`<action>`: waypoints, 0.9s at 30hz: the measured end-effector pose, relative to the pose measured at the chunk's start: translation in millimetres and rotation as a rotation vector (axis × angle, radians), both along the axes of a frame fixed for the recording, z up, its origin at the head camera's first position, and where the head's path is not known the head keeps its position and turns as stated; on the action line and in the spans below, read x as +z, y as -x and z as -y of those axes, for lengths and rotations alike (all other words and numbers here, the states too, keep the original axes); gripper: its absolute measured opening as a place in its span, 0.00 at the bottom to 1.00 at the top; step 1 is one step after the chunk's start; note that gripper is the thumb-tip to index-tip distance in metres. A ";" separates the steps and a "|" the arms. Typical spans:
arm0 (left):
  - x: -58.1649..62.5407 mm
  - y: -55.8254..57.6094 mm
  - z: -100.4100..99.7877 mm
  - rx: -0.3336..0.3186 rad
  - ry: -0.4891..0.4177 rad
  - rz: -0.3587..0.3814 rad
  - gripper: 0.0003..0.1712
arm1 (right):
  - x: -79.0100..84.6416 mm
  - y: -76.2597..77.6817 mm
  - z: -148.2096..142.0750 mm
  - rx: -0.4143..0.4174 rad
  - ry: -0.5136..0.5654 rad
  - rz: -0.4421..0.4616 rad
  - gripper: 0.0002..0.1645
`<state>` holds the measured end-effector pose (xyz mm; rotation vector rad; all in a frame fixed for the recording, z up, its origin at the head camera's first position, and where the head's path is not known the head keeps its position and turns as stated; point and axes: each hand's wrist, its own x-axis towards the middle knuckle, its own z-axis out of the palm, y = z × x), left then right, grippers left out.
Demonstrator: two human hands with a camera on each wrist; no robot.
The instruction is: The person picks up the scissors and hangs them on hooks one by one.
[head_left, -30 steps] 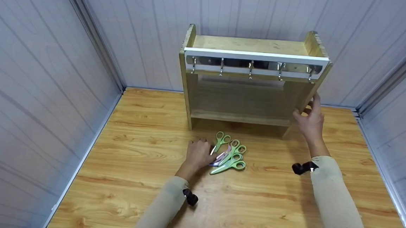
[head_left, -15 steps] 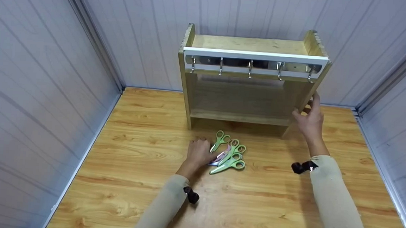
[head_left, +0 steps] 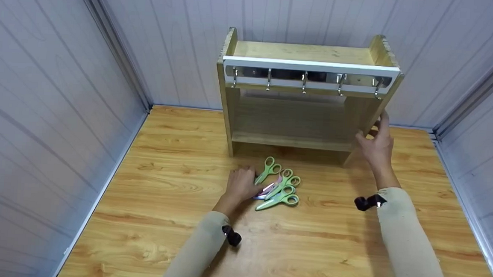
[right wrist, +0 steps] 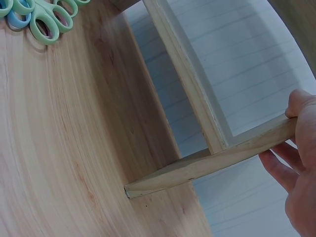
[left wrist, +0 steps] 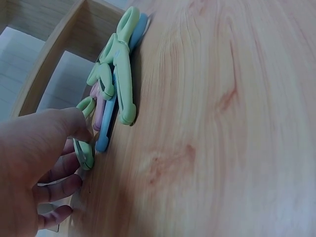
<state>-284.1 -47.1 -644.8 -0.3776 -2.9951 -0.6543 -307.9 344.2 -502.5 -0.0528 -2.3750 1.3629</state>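
Observation:
My left hand [head_left: 240,184] pinches a pair of green scissors [left wrist: 85,155] between thumb and fingers, the other fingers loosely bent below. Its handle loops point toward the shelf in the head view. Beside it on the wooden floor lies an overlapping heap of several scissors, with a green pair [left wrist: 124,79] on top, and a pink pair [left wrist: 100,111] and a blue pair [left wrist: 106,128] partly covered. My right hand [head_left: 377,148] grips the right side panel [right wrist: 212,165] of a wooden shelf [head_left: 289,141], thumb on the front edge and fingers behind.
Across the shelf's upper front runs a white rail [head_left: 251,62] with several metal hooks [head_left: 305,80]. The shelf stands upright near the back wall [head_left: 183,44]. White panel walls also rise at left and right. Wooden flooring [head_left: 174,194] stretches around the scissors.
The scissors in my left hand have shifted slightly toward the shelf, away from the heap. My right hand keeps its hold on the side panel.

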 end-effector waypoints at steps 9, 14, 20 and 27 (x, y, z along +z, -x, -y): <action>-2.3 3.1 1.5 -0.023 0.045 0.032 0.26 | 0.7 -0.1 1.6 -0.024 -0.026 -0.002 0.53; 0.6 0.3 4.9 -0.064 0.027 0.008 0.20 | -0.4 -0.5 0.6 -0.018 -0.041 -0.008 0.53; 3.4 -0.9 9.2 -0.117 0.051 -0.011 0.09 | -3.0 -0.3 -0.6 -0.009 -0.047 -0.016 0.54; -12.9 6.9 17.1 -0.158 -0.066 -0.040 0.05 | -8.6 1.8 0.8 -0.036 -0.068 -0.057 0.51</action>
